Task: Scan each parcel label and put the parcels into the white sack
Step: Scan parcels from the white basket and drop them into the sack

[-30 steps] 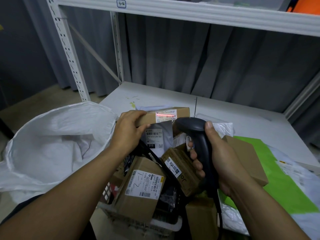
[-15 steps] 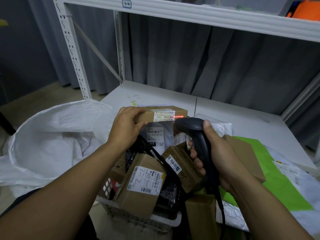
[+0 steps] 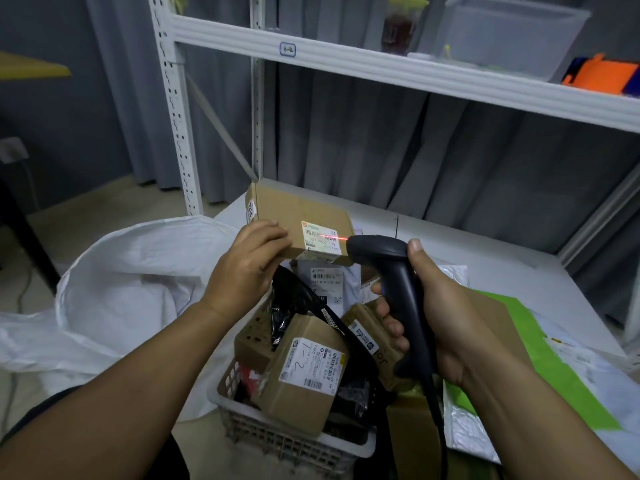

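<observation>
The white shelf board (image 3: 502, 247) bears a green envelope (image 3: 547, 348) at four o'clock and a white padded mailer (image 3: 455, 275) at three.

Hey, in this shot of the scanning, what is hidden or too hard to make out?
All in the head view:
1. Print on the label of the box that the left hand holds: too small and blurred.
2. Bottom of the sack: hidden by its own folds.
3. Trigger of the scanner: covered by the right hand.
4. Lower parcels in the basket: buried under the top ones.
</observation>
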